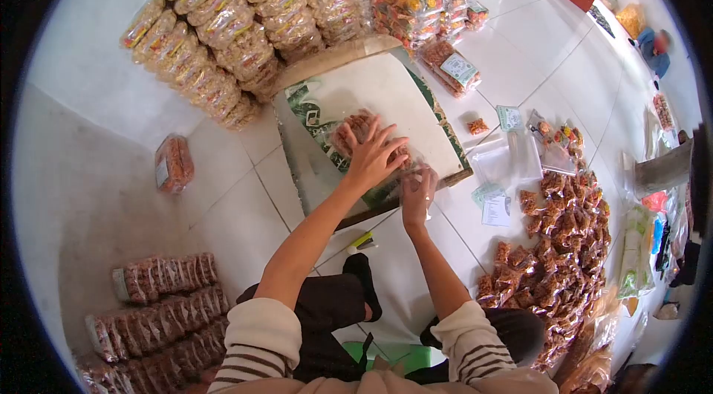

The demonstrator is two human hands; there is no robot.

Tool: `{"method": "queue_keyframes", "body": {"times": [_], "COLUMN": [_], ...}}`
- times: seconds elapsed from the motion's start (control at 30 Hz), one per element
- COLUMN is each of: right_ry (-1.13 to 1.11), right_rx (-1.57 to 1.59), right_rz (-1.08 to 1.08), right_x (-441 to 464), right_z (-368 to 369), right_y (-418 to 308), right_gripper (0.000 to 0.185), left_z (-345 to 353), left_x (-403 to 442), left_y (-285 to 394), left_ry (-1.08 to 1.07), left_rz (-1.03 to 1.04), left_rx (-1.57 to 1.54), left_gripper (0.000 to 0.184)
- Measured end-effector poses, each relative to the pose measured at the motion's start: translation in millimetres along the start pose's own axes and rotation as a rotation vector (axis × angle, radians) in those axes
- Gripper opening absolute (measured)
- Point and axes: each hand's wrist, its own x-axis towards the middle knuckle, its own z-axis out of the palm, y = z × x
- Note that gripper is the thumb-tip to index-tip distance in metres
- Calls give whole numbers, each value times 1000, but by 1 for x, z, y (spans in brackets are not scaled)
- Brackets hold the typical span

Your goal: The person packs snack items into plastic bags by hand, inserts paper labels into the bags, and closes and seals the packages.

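A clear plastic bag of reddish-brown snacks (355, 129) lies on a low board (405, 97) with a green and white surface. My left hand (371, 156) rests over the bag with its fingers spread, pressing on its top. At the bag's near right end, close to the board's front edge, my right hand (419, 187) has its fingers closed on the clear plastic of the bag's end. Part of the bag is hidden beneath my hands.
Stacked noodle-like packs (260, 15) stand behind the board. Colourful packs (408, 4) and a labelled pack (454, 71) are beyond it. Small brown packets (557, 268) are heaped at right, near clear bags (505, 160). Packed rows (160, 312) lie lower left. A person (655, 52) is far right.
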Motion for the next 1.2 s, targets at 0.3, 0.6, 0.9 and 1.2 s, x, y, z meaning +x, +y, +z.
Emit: {"method": "queue_keyframes", "body": {"times": [0.3,0.6,0.9,1.2], "right_ry": [47,-160,-234,-463], "right_rx": [-55,-96,-68,16], "right_rz": [-30,-14,-293,-5], "right_x": [7,-2,9,2], "right_z": [14,8,17,-7], "right_y": [-8,-6,9,-8], "right_gripper": [15,15,33,19], "left_z": [17,4,8,28], "left_x": [18,15,-1,-49], "left_y": [2,1,-16,19], "left_ry": [-23,-151,-34,677], "left_rz": [150,240,154,-842], "left_rx": [-468,-589,-64,-686], "left_gripper": [5,10,32,47]}}
